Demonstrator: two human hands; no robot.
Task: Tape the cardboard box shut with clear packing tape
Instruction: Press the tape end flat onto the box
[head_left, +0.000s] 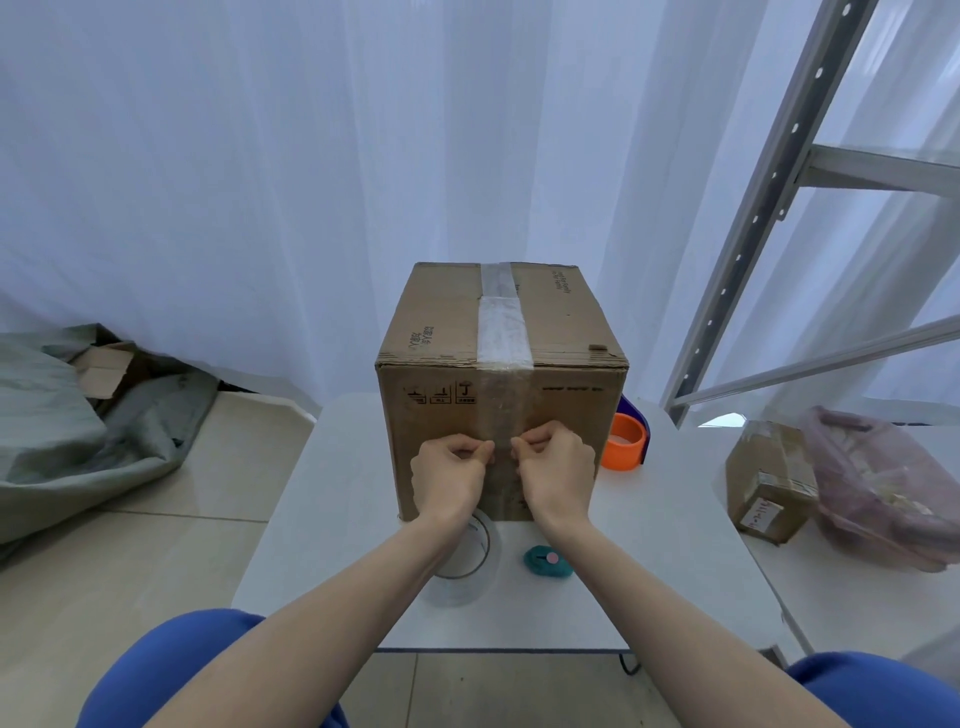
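The cardboard box (501, 384) stands upright in the centre of the frame on a small white table (322, 499), its flaps closed. A strip of clear packing tape (503, 332) runs along the top seam and folds down over the near edge onto the front face, where it looks glossy and slightly wrinkled. Small black handling symbols are printed at the upper left of that face.

Both hands press against the lower front of the box. The left hand (451, 475) and the right hand (555, 470) are curled, each with thumb and fingertips pinched at the tape's edge on either side of the strip; the tape's end is hidden behind them.

Just below the box, a roll of clear tape (467, 564) lies flat, partly covered by the left forearm. A teal cutter (548, 562) lies beside it. An orange tape dispenser (625, 441) sits at the box's right. At lower right, a smaller carton (769, 480) rests beside a pinkish plastic bag (883, 483).
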